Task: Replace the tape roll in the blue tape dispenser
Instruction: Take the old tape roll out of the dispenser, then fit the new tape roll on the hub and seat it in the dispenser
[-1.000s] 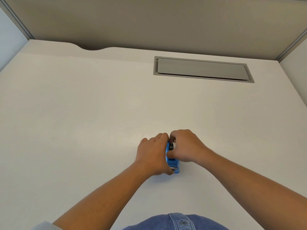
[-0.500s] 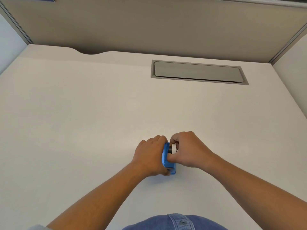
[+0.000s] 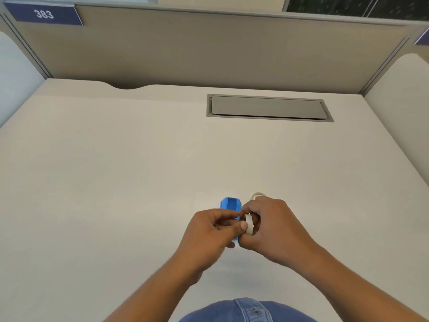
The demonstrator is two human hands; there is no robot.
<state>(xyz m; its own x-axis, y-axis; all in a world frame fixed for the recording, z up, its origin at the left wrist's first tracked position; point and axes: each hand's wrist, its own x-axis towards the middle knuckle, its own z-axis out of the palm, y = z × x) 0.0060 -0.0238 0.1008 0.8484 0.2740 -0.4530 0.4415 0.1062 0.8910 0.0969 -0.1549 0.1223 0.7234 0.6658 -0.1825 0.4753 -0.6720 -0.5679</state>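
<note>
White tape roll [image 3: 249, 224] pinched by both hands | blue dispenser [image 3: 230, 204] cradle open, on desk [image 3: 116, 182]

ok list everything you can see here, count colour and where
dispenser: 1, blue, on the desk just beyond the hands, partly hidden
tape roll: 1, whitish, pinched between both hands
second roll: 1, pale, on the desk behind the right hand, mostly hidden
desk: 1, off-white
cable hatch: 1, grey, set in the desk's far right
partition: 1, beige, behind the desk
sign: 1, dark blue, reads 383, top left
left hand: 1
right hand: 1
</note>
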